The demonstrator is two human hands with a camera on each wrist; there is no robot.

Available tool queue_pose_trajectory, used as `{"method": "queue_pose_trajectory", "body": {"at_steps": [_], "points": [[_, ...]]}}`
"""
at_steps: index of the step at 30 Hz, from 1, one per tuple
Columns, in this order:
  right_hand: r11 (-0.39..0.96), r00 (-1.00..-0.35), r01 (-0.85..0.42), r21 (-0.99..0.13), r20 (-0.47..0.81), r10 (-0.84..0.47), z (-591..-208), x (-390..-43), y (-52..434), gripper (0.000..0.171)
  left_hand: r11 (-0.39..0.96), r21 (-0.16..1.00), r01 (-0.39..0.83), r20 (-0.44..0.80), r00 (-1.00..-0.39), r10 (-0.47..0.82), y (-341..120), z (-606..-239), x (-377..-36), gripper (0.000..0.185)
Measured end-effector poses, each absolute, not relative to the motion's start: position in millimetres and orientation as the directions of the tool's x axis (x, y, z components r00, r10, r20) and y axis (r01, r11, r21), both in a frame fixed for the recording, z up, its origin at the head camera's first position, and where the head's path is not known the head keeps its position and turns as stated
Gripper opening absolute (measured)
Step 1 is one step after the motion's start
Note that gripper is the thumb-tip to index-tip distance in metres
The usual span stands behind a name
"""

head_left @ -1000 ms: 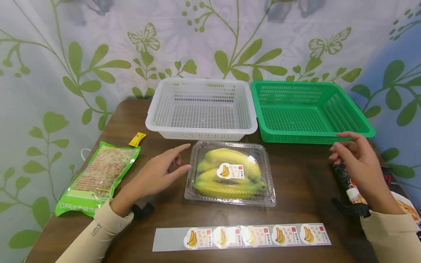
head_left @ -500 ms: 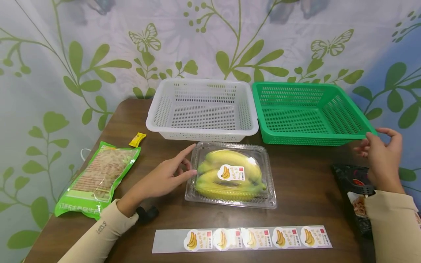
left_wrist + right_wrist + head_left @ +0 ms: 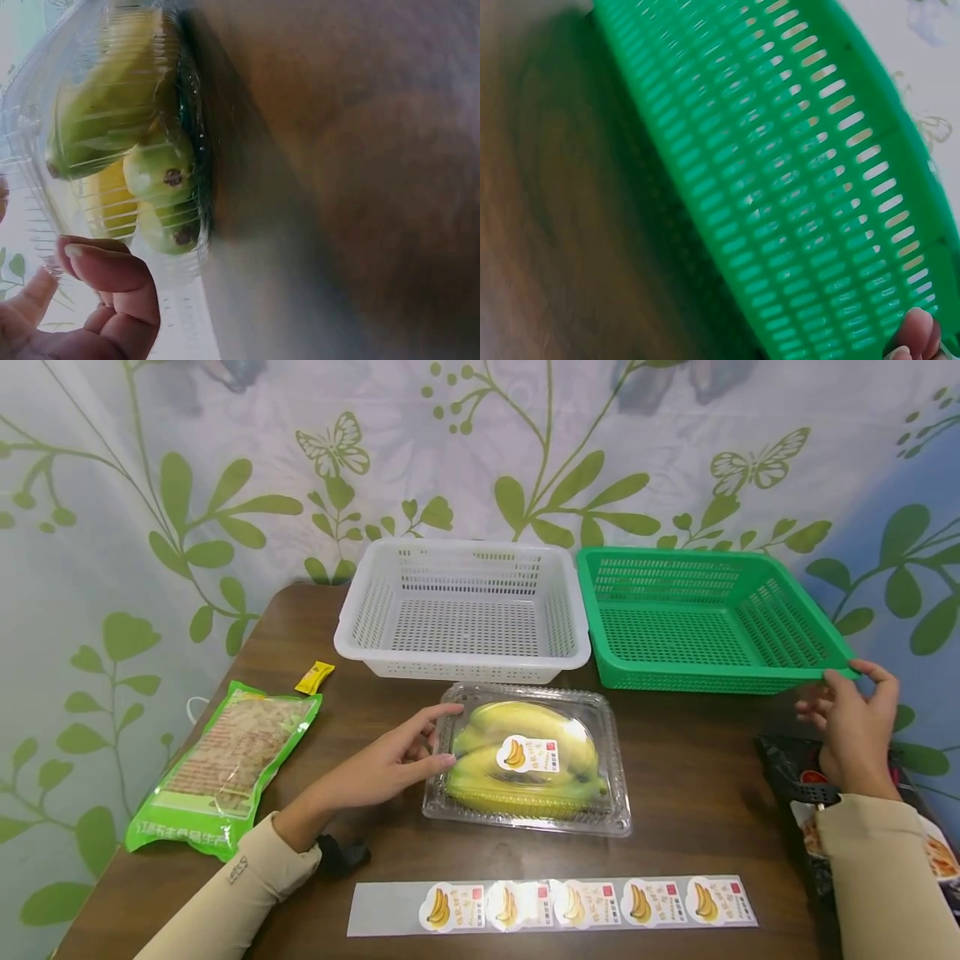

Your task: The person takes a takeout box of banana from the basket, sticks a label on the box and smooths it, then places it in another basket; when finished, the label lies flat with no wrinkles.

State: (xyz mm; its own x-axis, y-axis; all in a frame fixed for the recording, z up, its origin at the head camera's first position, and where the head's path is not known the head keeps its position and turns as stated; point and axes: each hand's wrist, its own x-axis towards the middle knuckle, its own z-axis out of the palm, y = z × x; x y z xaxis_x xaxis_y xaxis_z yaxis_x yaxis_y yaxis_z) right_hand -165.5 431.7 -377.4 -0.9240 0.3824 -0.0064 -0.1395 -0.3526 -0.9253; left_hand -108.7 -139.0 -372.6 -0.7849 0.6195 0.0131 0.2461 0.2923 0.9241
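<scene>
My left hand [image 3: 390,758] reaches the left edge of a clear plastic clamshell box [image 3: 618,760]. Its forefinger and thumb touch the rim there, spread apart. Inside the closed box lie bananas [image 3: 525,785], yellow with green ends, and the lid bears a banana sticker [image 3: 527,753]. In the left wrist view the thumb [image 3: 97,262] meets the ribbed side of the box. At the right, my right hand [image 3: 855,727] pinches the near right corner of a green basket [image 3: 697,677] between thumb and forefinger. The right wrist view shows only fingertips [image 3: 917,330] at that rim.
A white basket [image 3: 461,664] stands left of the green one. A strip of banana stickers [image 3: 382,910] lies in front. At left are a green-edged food bag [image 3: 225,756] and a small yellow packet [image 3: 314,677]. Black packages [image 3: 780,768] lie under the right forearm.
My left hand has moved right onto the box's edge. My right hand has gone from above the black packages to the green basket's near right corner and pinches it.
</scene>
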Motion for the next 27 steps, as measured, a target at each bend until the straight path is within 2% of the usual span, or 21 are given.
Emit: {"method": "queue_pose_trajectory", "body": {"at_steps": [5,10,19,27], "points": [[-0.494,-0.938,-0.144,-0.858,-0.042,0.345,-379,-167,434,0.047,0.211,0.96,0.183,0.007,-0.772,0.636,-137,-367,-108,0.061],[-0.601,-0.936,-0.173,-0.781,-0.06,0.347,-377,-170,434,0.041,0.209,0.96,0.186,0.015,-0.779,0.627,-137,-375,-113,0.06],[-0.578,-0.926,-0.176,-0.797,-0.065,0.372,-373,-171,430,0.046,0.201,0.963,0.177,0.021,-0.799,0.6,-135,-378,-114,0.058],[-0.583,-0.934,-0.154,-0.798,-0.075,0.349,-371,-166,432,0.048,0.169,0.972,0.165,0.039,-0.818,0.574,-124,-350,-101,0.054]]}}
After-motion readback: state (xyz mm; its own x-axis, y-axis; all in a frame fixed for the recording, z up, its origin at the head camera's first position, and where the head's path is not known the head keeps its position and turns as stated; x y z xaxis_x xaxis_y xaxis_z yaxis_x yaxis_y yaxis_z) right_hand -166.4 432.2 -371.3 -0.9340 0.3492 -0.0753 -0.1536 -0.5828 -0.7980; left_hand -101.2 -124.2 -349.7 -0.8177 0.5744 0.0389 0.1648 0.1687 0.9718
